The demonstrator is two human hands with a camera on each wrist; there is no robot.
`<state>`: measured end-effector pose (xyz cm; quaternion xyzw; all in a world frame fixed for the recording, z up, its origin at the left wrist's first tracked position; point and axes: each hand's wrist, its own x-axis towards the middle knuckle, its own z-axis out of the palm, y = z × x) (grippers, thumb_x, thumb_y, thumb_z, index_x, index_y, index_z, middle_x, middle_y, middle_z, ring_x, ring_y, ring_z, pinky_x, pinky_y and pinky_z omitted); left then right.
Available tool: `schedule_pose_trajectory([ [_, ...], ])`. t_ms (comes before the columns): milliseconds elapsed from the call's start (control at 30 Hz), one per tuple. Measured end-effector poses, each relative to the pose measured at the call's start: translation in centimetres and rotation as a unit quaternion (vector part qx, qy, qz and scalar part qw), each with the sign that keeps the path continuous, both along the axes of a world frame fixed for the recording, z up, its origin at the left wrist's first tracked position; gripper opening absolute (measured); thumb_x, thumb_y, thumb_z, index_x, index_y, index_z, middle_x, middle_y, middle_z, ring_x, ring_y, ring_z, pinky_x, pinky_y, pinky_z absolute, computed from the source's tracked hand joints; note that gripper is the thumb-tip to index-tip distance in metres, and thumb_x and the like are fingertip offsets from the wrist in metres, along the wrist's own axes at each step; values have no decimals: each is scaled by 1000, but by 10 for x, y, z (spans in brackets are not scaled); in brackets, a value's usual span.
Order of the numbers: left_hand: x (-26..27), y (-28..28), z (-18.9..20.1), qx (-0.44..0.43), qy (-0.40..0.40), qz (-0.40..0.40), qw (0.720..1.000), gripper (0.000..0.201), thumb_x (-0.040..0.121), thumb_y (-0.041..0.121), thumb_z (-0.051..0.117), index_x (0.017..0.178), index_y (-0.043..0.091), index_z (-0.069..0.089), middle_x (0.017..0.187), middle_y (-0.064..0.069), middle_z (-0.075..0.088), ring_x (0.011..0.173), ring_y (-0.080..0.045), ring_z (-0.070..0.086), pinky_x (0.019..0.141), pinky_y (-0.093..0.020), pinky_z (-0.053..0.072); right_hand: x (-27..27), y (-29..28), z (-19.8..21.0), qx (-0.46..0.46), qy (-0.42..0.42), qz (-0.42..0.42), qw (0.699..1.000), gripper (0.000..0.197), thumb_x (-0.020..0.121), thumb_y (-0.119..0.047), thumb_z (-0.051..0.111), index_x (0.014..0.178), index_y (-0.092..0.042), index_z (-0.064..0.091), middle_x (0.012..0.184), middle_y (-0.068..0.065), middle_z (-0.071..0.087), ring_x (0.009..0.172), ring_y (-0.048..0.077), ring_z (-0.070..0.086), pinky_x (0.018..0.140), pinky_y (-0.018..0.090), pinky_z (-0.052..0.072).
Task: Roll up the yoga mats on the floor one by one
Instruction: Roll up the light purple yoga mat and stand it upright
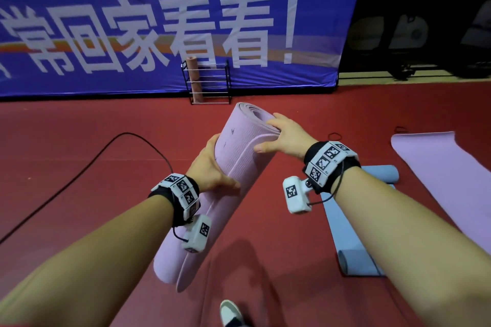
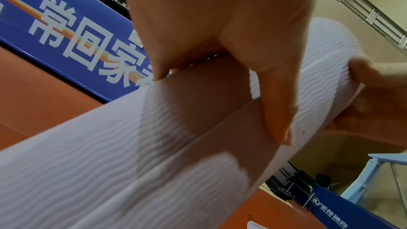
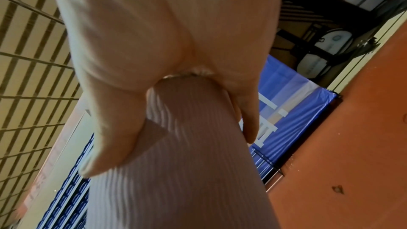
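— What did we see on the left?

— A black cable (image 1: 87, 164) curved over the red floor (image 1: 66, 127). Far off, a blue banner (image 1: 159, 21) stood behind a wire rack (image 1: 210, 82) with a brownish rolled mat (image 1: 194, 74) upright in it.

— And in the middle?

— We saw the rolled lilac mat (image 1: 233, 156) lifted off the floor, its near end low and its spiral end tilted up and away. Our left hand (image 1: 210, 167) gripped its middle from the left, thumb (image 2: 277, 111) laid along the loose outer edge, fingers wrapped behind. Our right hand (image 1: 281, 135) clasped the far end, fingers curled over the rim, thumb (image 3: 110, 142) pressed on the ribbed side.

— And to the right?

— A blue mat (image 1: 353, 233) lay partly rolled at both ends, just right of our right forearm. Further right, a second lilac mat (image 1: 446, 180) lay flat, with a black band (image 1: 335, 136) near its far end.
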<state>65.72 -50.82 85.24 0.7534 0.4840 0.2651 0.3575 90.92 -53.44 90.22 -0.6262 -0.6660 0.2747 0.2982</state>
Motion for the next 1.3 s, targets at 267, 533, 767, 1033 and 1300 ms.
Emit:
schedule_pose_trajectory([
  [267, 67, 215, -5, -23, -12, -63, 998, 127, 32, 38, 99, 135, 45, 25, 130, 6, 53, 118, -17, 55, 102, -43, 49, 58, 190, 6, -12, 42, -60, 997, 54, 63, -36, 92, 109, -18, 70, 162, 14, 22, 149, 21, 23, 114, 26, 24],
  [533, 163, 399, 5, -30, -27, -142, 989, 149, 42, 35, 102, 158, 19, 10, 156, 6, 31, 141, -9, 33, 111, -21, 27, 141, 361, -36, -4, 147, -120, 982, 60, 29, -70, 91, 76, -37, 74, 122, -5, 39, 124, 22, 48, 110, 56, 40],
  [767, 242, 558, -38, -30, -21, -106, 994, 150, 30, 49, 95, 157, 22, 20, 145, 14, 40, 132, -7, 42, 111, -27, 35, 215, 528, -78, -59, 170, -89, 980, 62, 38, -44, 97, 91, -23, 75, 149, 3, 39, 140, 20, 38, 117, 45, 33],
  [1033, 270, 735, -52, -44, -13, -23, 999, 128, 33, 43, 99, 141, 45, 29, 131, 17, 51, 123, -13, 52, 105, -43, 47, 260, 743, -82, -113, 87, 42, 989, 62, 62, -38, 91, 112, -9, 69, 164, 5, 18, 147, 18, 25, 118, 31, 24],
  [1300, 279, 930, -140, -78, 101, 1, 992, 143, 26, 60, 93, 148, 46, 20, 130, 2, 48, 118, -25, 52, 97, -50, 51, 271, 938, -163, -207, 19, 57, 976, 62, 68, -47, 87, 114, -12, 64, 125, 4, 48, 124, 27, 48, 102, 35, 40],
])
